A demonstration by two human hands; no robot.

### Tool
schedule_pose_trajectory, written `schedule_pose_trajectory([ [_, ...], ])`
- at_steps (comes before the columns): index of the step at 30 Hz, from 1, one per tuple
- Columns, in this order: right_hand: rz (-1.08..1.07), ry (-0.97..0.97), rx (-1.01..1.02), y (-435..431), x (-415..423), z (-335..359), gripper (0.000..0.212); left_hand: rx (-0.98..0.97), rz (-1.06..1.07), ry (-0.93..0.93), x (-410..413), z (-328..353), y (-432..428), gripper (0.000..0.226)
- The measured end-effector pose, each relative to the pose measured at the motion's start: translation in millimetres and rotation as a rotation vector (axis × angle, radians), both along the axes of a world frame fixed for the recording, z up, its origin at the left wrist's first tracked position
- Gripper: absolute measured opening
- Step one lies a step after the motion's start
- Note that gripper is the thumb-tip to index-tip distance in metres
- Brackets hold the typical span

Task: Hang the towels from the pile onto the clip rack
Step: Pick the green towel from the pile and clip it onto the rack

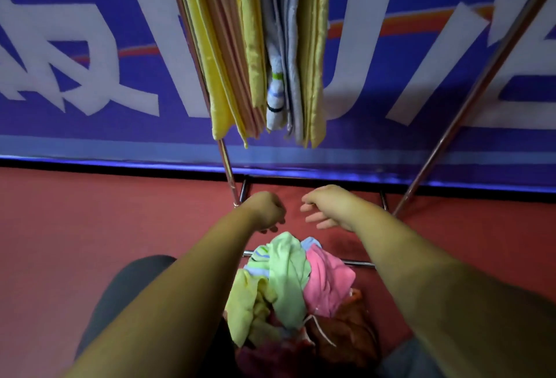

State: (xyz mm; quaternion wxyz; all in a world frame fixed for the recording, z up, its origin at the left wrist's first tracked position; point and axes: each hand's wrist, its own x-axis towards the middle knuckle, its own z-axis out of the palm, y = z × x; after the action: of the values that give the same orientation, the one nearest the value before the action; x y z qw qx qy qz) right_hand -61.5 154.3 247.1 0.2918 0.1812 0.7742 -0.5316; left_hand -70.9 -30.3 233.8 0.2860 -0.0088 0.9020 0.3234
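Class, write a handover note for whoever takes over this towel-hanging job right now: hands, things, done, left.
Left hand: fingers curled, nothing seen in it, above the far edge of the pile.
Right hand: relaxed, empty, beside the left.
The pile, green, pink and yellow towels, lies on the red floor at the foot of the rack.
Done: several yellow, peach and grey hung towels on the rack.
Left: the pile; no towel is picked up yet.

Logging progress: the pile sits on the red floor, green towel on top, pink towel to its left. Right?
No. The head view shows the pink towel right of the green towel; the rest holds, pile on the red floor.
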Motion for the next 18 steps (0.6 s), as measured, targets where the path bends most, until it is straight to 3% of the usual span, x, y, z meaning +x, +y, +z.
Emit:
schedule_pose_trajectory([
  [10,-0.104,-0.304,-0.052,13.0,56.5,-140.0,0.026,-0.112,-0.129,-0.390,25.2,-126.8,24.0,0.021],
  [15,-0.107,-0.453,0.031,20.3,75.3,-183.9,0.042,-0.339,-0.216,-0.341,60.6,-184.1,24.7,0.029],
  [18,-0.020,-0.420,0.151,13.7,77.3,-202.7,0.035,-0.433,-0.360,-0.372,94.0,-216.4,25.5,0.039],
])
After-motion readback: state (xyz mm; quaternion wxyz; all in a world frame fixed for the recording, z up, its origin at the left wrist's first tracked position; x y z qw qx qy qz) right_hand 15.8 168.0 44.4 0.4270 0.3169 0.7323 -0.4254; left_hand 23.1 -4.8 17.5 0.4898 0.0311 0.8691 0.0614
